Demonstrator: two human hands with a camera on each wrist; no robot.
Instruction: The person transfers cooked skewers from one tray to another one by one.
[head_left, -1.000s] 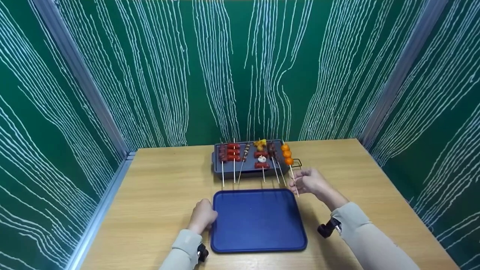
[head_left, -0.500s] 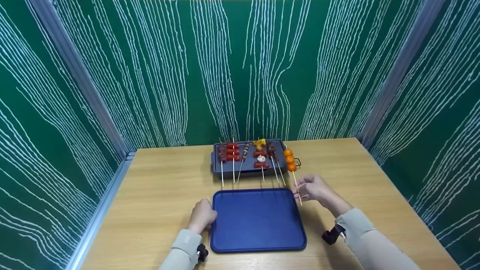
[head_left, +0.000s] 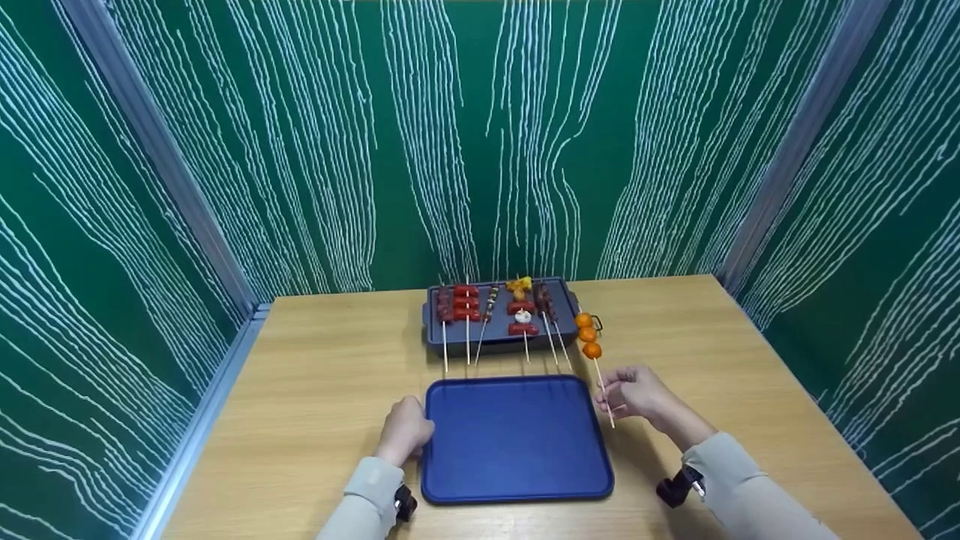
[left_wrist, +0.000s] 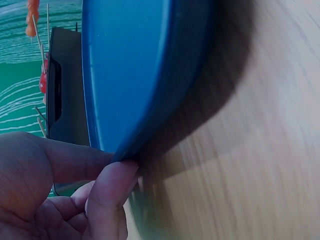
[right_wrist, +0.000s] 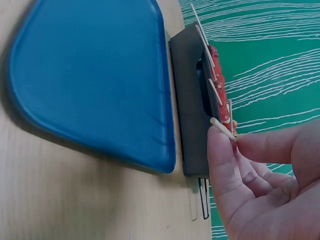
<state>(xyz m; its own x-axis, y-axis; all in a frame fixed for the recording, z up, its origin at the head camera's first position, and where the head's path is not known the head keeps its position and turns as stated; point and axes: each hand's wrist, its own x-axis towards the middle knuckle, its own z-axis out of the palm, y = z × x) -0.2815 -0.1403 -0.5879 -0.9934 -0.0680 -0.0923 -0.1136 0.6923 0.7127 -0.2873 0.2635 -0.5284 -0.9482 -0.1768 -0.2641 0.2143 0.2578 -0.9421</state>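
My right hand pinches the bare stick of a skewer with 3 orange balls, between thumb and fingers. The skewer is off the grill, right of its front corner. In the right wrist view the stick's end pokes out past the fingertips. My left hand grips the left rim of a blue tray; in the left wrist view, thumb and finger pinch the tray's edge. The tray lies on the table, its surface bare.
Behind the tray stands a dark grill with a wire handle at its right. Several skewers lie across it, including red sausage pieces, a mixed skewer and dark meat. Sticks overhang the front. Green patterned walls enclose the wooden table.
My right hand has drawn the orange-ball skewer off the grill's right edge, toward me and slightly right. The left hand stays on the tray's rim.
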